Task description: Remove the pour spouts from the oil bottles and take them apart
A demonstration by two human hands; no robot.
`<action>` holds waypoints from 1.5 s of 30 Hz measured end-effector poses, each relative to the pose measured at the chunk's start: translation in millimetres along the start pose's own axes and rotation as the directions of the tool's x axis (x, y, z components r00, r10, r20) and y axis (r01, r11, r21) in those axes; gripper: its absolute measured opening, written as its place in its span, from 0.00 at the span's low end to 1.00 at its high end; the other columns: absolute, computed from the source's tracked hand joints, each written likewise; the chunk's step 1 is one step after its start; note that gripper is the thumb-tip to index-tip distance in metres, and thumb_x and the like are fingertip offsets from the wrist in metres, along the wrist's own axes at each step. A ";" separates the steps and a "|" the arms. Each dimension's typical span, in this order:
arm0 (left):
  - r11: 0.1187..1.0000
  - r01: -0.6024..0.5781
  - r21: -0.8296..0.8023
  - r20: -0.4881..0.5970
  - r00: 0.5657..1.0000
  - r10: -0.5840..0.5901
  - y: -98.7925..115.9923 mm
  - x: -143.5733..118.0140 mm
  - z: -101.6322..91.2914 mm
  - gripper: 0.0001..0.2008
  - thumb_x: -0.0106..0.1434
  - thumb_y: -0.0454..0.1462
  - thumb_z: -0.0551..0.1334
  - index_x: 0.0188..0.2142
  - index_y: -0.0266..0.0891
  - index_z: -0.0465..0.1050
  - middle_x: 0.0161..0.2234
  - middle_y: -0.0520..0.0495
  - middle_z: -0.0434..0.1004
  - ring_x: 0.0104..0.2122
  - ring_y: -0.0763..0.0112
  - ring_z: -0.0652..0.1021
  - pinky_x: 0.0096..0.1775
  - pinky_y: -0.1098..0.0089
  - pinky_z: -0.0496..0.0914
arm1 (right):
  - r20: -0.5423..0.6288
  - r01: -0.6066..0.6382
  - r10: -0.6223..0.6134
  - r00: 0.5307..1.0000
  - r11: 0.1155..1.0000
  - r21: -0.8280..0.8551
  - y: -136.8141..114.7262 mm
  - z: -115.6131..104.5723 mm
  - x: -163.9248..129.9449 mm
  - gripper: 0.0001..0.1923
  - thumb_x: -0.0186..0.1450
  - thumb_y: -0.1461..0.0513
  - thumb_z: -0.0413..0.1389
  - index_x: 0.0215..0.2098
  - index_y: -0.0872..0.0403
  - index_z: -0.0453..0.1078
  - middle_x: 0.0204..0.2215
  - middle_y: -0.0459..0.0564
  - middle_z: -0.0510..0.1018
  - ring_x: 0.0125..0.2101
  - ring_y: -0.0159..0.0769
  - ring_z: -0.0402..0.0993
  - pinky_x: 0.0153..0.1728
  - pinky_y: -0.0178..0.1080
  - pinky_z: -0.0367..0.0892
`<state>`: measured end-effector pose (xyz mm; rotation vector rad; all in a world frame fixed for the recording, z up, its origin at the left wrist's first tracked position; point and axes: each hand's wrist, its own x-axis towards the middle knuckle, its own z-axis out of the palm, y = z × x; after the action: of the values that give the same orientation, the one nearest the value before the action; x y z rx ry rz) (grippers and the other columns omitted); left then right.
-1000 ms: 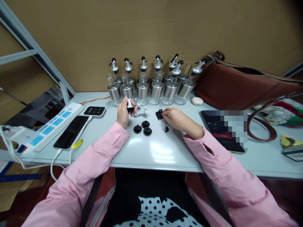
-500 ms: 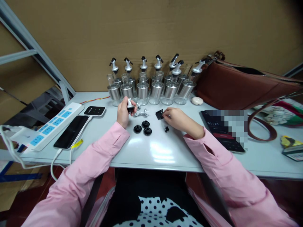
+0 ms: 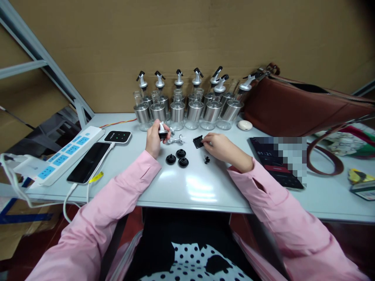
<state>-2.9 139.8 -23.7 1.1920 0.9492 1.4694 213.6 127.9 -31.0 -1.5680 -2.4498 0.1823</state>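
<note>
Parts lie scattered across the grey table (image 3: 187,187) in the head view, the only view there is, and the loose ones are small enough to be lost.

The left hand (image 3: 154,140) is closed around a pourer spout (image 3: 161,132), silver on top with a black stopper below, held just above the table in front of the row of glass oil bottles (image 3: 187,105). The grip looks to be thumb and fingertips only, so I judge that a twist or a push from the other side could make the smooth metal slip and drop onto the second silver spout (image 3: 175,139) lying just beside it.

The right hand (image 3: 221,147) rests on the table with its fingers curled and pinched on a cluster of small black clips (image 3: 198,141); how many it actually grips I cannot tell. Another tiny black piece (image 3: 207,159) lies loose near the wrist, and a sweep of the pink sleeve could knock it off the front edge.

Three black rubber stoppers (image 3: 177,157) sit together between the two hands, touching or nearly so. They are round, so a nudge from either forearm could set them rolling.

The bottles stand crowded and top-heavy right behind the left hand; a careless reach back could tip one into its neighbours. To the left, a phone (image 3: 88,157) and a power strip (image 3: 63,153) lie with cables hanging over the edge, where the left elbow could snag them. A brown leather bag (image 3: 293,107) sits at the right.
</note>
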 end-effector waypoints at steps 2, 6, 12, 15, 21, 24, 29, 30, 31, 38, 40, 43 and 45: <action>1.000 0.002 -0.008 0.009 1.000 -0.002 -0.2 0.1 -0.1 0.22 0.60 0.51 0.51 0.21 0.37 0.65 0.13 0.52 0.64 0.12 0.79 0.62 0.16 0.76 0.54 | 0.003 0.000 0.000 1.000 1.000 0.011 0.0 -0.4 -0.6 0.16 0.61 0.69 0.46 0.40 0.60 0.73 0.40 0.55 0.76 0.39 0.40 0.72 0.42 0.35 0.61; 0.999 0.031 0.008 0.015 0.999 -0.031 0.0 0.4 0.0 0.23 0.60 0.52 0.51 0.21 0.37 0.65 0.13 0.51 0.64 0.13 0.79 0.62 0.16 0.76 0.55 | -0.063 -0.022 0.026 0.998 0.998 0.062 -3.2 -3.0 -1.7 0.18 0.61 0.70 0.46 0.46 0.60 0.70 0.41 0.54 0.76 0.40 0.40 0.72 0.42 0.36 0.62; 0.997 0.043 0.059 0.228 0.972 -0.056 -1.5 -6.4 3.0 0.19 0.59 0.52 0.50 0.28 0.38 0.62 0.14 0.53 0.65 0.13 0.78 0.61 0.15 0.77 0.50 | -0.279 0.083 -0.023 0.960 0.976 0.204 -16.0 -9.9 -3.5 0.12 0.64 0.64 0.49 0.41 0.57 0.72 0.34 0.51 0.76 0.34 0.36 0.71 0.35 0.35 0.63; 0.998 -0.008 0.070 0.347 0.938 -0.017 -0.5 -13.9 6.3 0.16 0.61 0.50 0.50 0.30 0.40 0.57 0.14 0.55 0.64 0.13 0.78 0.61 0.16 0.77 0.50 | -0.382 0.162 -0.065 0.922 0.960 0.228 -21.9 -12.7 -5.1 0.11 0.65 0.61 0.50 0.40 0.56 0.71 0.31 0.50 0.75 0.32 0.35 0.70 0.34 0.34 0.63; 0.981 -0.132 0.139 0.392 0.917 0.068 0.2 -20.5 11.1 0.17 0.61 0.50 0.54 0.33 0.37 0.63 0.30 0.49 0.72 0.26 0.77 0.71 0.29 0.75 0.65 | -0.498 0.373 -0.226 0.837 0.902 0.218 -27.5 -14.2 -7.9 0.12 0.65 0.57 0.51 0.41 0.56 0.70 0.33 0.51 0.74 0.35 0.35 0.69 0.39 0.35 0.63; 0.976 -0.164 0.144 0.364 0.926 0.102 -1.7 -20.5 12.9 0.18 0.59 0.51 0.57 0.35 0.37 0.65 0.32 0.49 0.70 0.29 0.76 0.72 0.32 0.75 0.67 | -0.475 0.407 -0.273 0.837 0.890 0.205 -30.4 -13.0 -8.5 0.16 0.62 0.54 0.55 0.43 0.56 0.69 0.34 0.51 0.74 0.35 0.35 0.69 0.39 0.36 0.63; 0.983 -0.118 0.144 0.328 0.942 0.065 -2.7 -22.9 15.9 0.18 0.56 0.50 0.60 0.35 0.37 0.66 0.27 0.52 0.68 0.25 0.77 0.72 0.28 0.75 0.70 | -0.540 0.407 -0.248 0.805 0.892 0.198 -33.9 -11.5 -9.4 0.15 0.63 0.54 0.53 0.42 0.56 0.69 0.29 0.49 0.72 0.32 0.33 0.68 0.37 0.34 0.63; 0.978 -0.134 0.159 0.320 0.944 0.077 -2.8 -23.3 15.8 0.17 0.56 0.49 0.60 0.34 0.37 0.66 0.27 0.52 0.68 0.25 0.76 0.72 0.28 0.75 0.71 | -0.550 0.413 -0.250 0.797 0.890 0.192 -34.2 -11.5 -9.5 0.14 0.64 0.55 0.53 0.41 0.56 0.69 0.29 0.49 0.72 0.32 0.33 0.68 0.37 0.34 0.63; 0.969 -0.164 0.185 0.314 0.944 0.100 -2.9 -23.5 15.4 0.16 0.57 0.48 0.60 0.34 0.36 0.66 0.27 0.51 0.69 0.26 0.76 0.73 0.27 0.75 0.71 | -0.556 0.416 -0.252 0.792 0.890 0.188 -34.4 -11.6 -9.6 0.13 0.65 0.56 0.52 0.42 0.56 0.68 0.29 0.49 0.72 0.32 0.33 0.68 0.36 0.34 0.63; 0.581 -0.697 0.419 0.478 0.714 0.511 -4.1 -25.4 10.4 0.06 0.60 0.38 0.60 0.30 0.36 0.68 0.27 0.50 0.69 0.29 0.76 0.72 0.26 0.79 0.69 | -0.592 0.483 -0.302 0.747 0.859 0.172 -39.5 -8.4 -6.8 0.12 0.65 0.56 0.52 0.31 0.56 0.68 0.23 0.46 0.71 0.23 0.29 0.65 0.27 0.33 0.60; 0.456 -0.789 0.413 0.533 0.615 0.582 -4.1 -27.3 10.0 0.05 0.61 0.36 0.58 0.31 0.36 0.68 0.27 0.50 0.70 0.27 0.78 0.71 0.26 0.80 0.69 | -0.585 0.472 -0.292 0.756 0.864 0.178 -41.4 -7.3 -6.2 0.13 0.65 0.55 0.52 0.27 0.56 0.66 0.22 0.45 0.70 0.22 0.28 0.64 0.26 0.33 0.59; 0.348 -0.836 0.425 0.560 0.545 0.624 -3.2 -30.0 10.4 0.04 0.62 0.35 0.57 0.32 0.36 0.67 0.29 0.49 0.70 0.27 0.79 0.71 0.26 0.79 0.71 | -0.574 0.489 -0.304 0.760 0.850 0.197 -42.9 -7.4 -6.3 0.13 0.63 0.55 0.53 0.28 0.56 0.64 0.22 0.45 0.70 0.23 0.29 0.64 0.27 0.33 0.60; 0.346 -0.833 0.432 0.542 0.546 0.639 -2.1 -30.9 10.9 0.04 0.62 0.35 0.57 0.33 0.36 0.67 0.31 0.49 0.69 0.28 0.79 0.72 0.26 0.80 0.71 | -0.564 0.514 -0.329 0.757 0.833 0.203 -43.5 -8.1 -6.7 0.12 0.62 0.54 0.55 0.32 0.56 0.65 0.26 0.47 0.71 0.27 0.31 0.66 0.29 0.34 0.62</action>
<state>9.4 110.0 -29.9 2.5957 0.7302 1.5899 180.1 103.4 -14.2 -0.7412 -2.1204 0.0935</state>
